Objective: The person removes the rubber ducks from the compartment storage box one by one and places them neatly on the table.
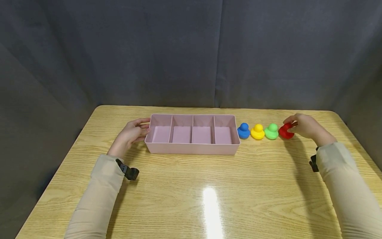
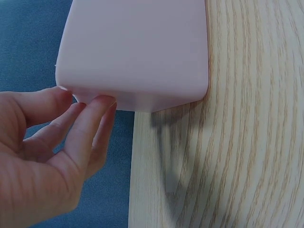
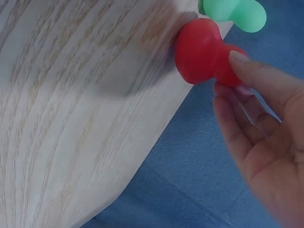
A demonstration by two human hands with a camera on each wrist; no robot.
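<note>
A pink tray (image 1: 191,148) with several empty compartments lies across the middle of the wooden table (image 1: 209,199). My left hand (image 1: 142,129) rests against its left end. In the left wrist view the fingertips (image 2: 97,102) touch the end wall of the tray (image 2: 137,47). Right of the tray stands a row of small duck-shaped toys: blue (image 1: 243,130), yellow (image 1: 257,132), green (image 1: 271,131) and red (image 1: 285,132). My right hand (image 1: 293,125) pinches the red toy (image 3: 202,52) by its head between thumb and fingers, with the green toy (image 3: 232,14) just beyond it.
Dark grey cloth walls close in the table on the back and both sides. The table's far edge runs just behind the tray and toys. A glare spot (image 1: 210,199) shines on the bare wood in front of me.
</note>
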